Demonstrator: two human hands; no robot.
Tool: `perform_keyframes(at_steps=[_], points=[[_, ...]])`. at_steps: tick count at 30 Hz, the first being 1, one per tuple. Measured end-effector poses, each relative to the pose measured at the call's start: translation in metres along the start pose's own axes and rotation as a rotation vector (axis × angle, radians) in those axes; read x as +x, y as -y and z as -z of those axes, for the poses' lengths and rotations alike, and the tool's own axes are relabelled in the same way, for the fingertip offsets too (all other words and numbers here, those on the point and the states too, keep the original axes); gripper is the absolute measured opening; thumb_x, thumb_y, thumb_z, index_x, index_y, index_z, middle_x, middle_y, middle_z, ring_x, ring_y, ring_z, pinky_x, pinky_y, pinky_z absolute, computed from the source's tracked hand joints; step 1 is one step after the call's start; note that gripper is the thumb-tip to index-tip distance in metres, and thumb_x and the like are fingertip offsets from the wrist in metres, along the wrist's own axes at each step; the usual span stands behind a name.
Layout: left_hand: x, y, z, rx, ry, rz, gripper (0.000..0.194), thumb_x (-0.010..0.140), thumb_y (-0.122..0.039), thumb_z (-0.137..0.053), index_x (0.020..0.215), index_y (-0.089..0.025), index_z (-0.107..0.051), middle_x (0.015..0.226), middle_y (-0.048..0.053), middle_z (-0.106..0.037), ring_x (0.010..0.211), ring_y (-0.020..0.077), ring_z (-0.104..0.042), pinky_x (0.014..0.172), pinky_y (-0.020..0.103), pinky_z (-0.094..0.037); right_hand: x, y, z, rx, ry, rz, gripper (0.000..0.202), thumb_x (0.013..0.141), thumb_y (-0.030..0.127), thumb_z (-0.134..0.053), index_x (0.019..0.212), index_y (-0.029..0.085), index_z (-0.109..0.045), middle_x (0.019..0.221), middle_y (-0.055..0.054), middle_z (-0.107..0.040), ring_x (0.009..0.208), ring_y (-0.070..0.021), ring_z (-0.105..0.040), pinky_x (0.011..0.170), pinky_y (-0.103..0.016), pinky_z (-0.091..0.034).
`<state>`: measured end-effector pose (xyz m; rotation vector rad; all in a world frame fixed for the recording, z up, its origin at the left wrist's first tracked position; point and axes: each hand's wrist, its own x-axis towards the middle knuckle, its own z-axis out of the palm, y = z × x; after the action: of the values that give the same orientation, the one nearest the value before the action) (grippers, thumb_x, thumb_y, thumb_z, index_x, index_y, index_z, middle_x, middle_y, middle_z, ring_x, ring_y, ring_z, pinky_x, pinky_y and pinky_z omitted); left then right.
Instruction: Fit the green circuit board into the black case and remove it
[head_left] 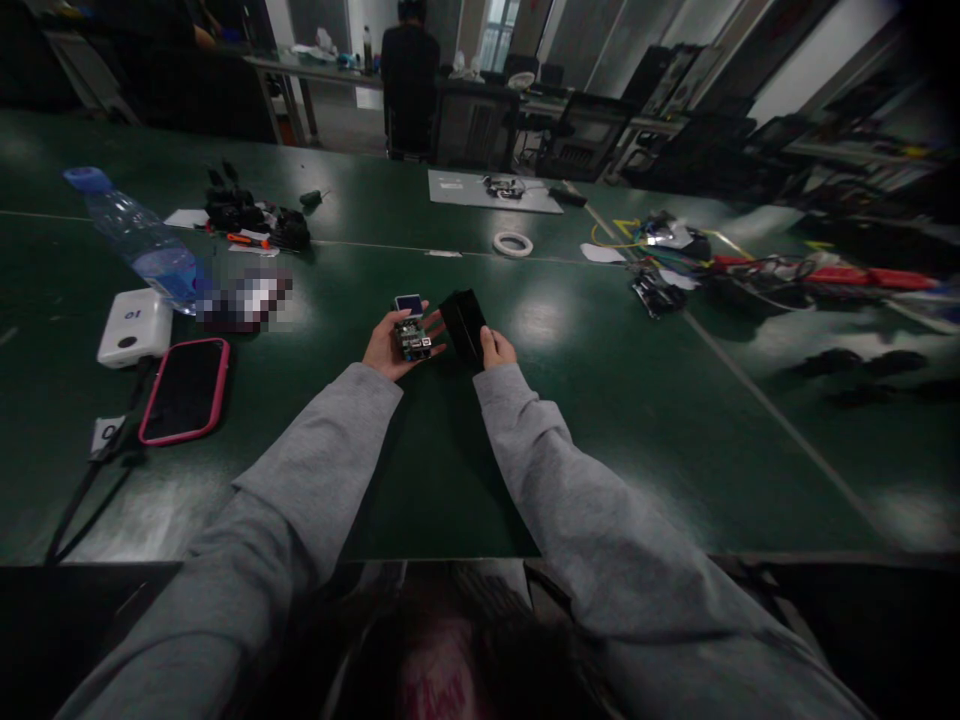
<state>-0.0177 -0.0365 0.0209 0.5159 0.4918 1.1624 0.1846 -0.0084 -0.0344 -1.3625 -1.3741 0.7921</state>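
Observation:
Above the green table (465, 470), my left hand (385, 347) holds a small circuit board (413, 340) with a little dark screen (409, 305) at its upper end. The thumb lies over the board's left edge, with fingertips showing on its right side. Just to the right, my right hand (496, 348) is closed on the right edge of a black box-like case (463, 325), which is tilted. The left fingertips are close to the case; whether they touch it is hard to tell. The board and the case are apart.
At the left are a water bottle (142, 245), a white device (135, 328) with a cable and a pink-edged phone (185, 390). A white tape roll (513, 244) and a grey panel (457, 190) lie ahead. Wires and electronic parts (667, 235) spread at the right. A person (409, 70) sits beyond.

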Motion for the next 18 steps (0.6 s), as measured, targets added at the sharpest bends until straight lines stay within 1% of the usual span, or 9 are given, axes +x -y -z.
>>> perform_keyframes(at_steps=[2,3,5,8,10,12,14,15,18], points=[[0.001,0.001,0.001,0.003,0.011,0.019,0.057,0.080,-0.037,-0.055,0.134,-0.021,-0.051,0.121,0.009,-0.068,0.119,0.0269,-0.059,0.101,0.050,-0.042,0.002,-0.004,0.000,-0.057,-0.043,-0.006,0.059,0.078,0.076,-0.048,0.085,0.018,-0.060,0.075,-0.003,-0.057,0.077,-0.0170,-0.057,0.080,-0.033,-0.052],[0.002,0.001,0.001,0.004,0.017,0.025,0.058,0.080,-0.037,-0.056,0.135,-0.021,-0.050,0.122,0.010,-0.067,0.119,0.0274,-0.059,0.101,0.050,-0.042,0.001,-0.004,0.000,-0.063,-0.063,-0.001,0.060,0.080,0.076,-0.045,0.089,0.019,-0.060,0.080,-0.004,-0.058,0.081,-0.0173,-0.058,0.083,-0.034,-0.051],[0.002,0.002,0.002,0.009,0.028,0.035,0.060,0.080,-0.037,-0.056,0.137,-0.020,-0.047,0.124,0.011,-0.066,0.119,0.0281,-0.059,0.100,0.050,-0.043,-0.004,-0.002,-0.002,-0.042,-0.088,0.025,0.062,0.082,0.074,-0.045,0.107,0.019,-0.058,0.091,-0.005,-0.060,0.088,-0.0170,-0.059,0.086,-0.034,-0.050],[0.002,0.002,0.002,0.010,0.041,0.042,0.060,0.081,-0.037,-0.056,0.138,-0.021,-0.046,0.127,0.012,-0.064,0.119,0.0287,-0.059,0.100,0.050,-0.043,-0.014,0.003,-0.007,-0.048,-0.070,0.066,0.079,0.074,0.066,-0.064,0.133,0.018,-0.043,0.101,-0.007,-0.060,0.088,-0.0174,-0.061,0.085,-0.036,-0.051],[0.001,0.002,0.002,0.002,0.043,0.037,0.059,0.081,-0.036,-0.056,0.137,-0.021,-0.046,0.128,0.012,-0.064,0.120,0.0284,-0.059,0.100,0.050,-0.042,-0.017,0.006,-0.007,-0.086,-0.046,0.108,0.084,0.069,0.056,-0.073,0.135,0.016,-0.040,0.105,-0.009,-0.059,0.089,-0.0184,-0.061,0.087,-0.038,-0.050],[0.001,0.001,0.003,-0.015,0.037,0.023,0.057,0.081,-0.036,-0.056,0.136,-0.021,-0.046,0.128,0.011,-0.064,0.122,0.0279,-0.058,0.101,0.050,-0.041,-0.014,0.009,0.002,-0.101,-0.060,0.142,0.077,0.071,0.049,-0.073,0.132,0.014,-0.041,0.112,-0.012,-0.058,0.094,-0.0192,-0.061,0.091,-0.040,-0.049],[0.001,0.000,0.005,-0.041,0.032,0.013,0.056,0.082,-0.037,-0.056,0.134,-0.021,-0.046,0.128,0.011,-0.063,0.123,0.0272,-0.056,0.102,0.050,-0.040,-0.005,0.012,0.026,-0.141,-0.146,0.144,0.076,0.073,0.042,-0.072,0.134,0.012,-0.038,0.118,-0.014,-0.056,0.100,-0.0197,-0.060,0.094,-0.040,-0.048],[0.001,-0.001,0.006,-0.054,0.028,0.011,0.055,0.082,-0.037,-0.056,0.134,-0.021,-0.047,0.128,0.011,-0.064,0.124,0.0269,-0.056,0.103,0.051,-0.040,0.001,0.013,0.044,-0.180,-0.210,0.134,0.079,0.073,0.038,-0.074,0.137,0.011,-0.036,0.120,-0.016,-0.055,0.103,-0.0198,-0.060,0.096,-0.040,-0.046],[0.002,-0.004,0.009,-0.085,0.021,0.014,0.054,0.082,-0.038,-0.056,0.132,-0.021,-0.048,0.126,0.010,-0.065,0.126,0.0255,-0.055,0.104,0.050,-0.038,0.021,0.015,0.122,-0.369,-0.412,0.064,0.081,0.070,0.023,-0.076,0.138,0.006,-0.037,0.125,-0.022,-0.052,0.113,-0.0195,-0.056,0.100,-0.033,-0.042]])
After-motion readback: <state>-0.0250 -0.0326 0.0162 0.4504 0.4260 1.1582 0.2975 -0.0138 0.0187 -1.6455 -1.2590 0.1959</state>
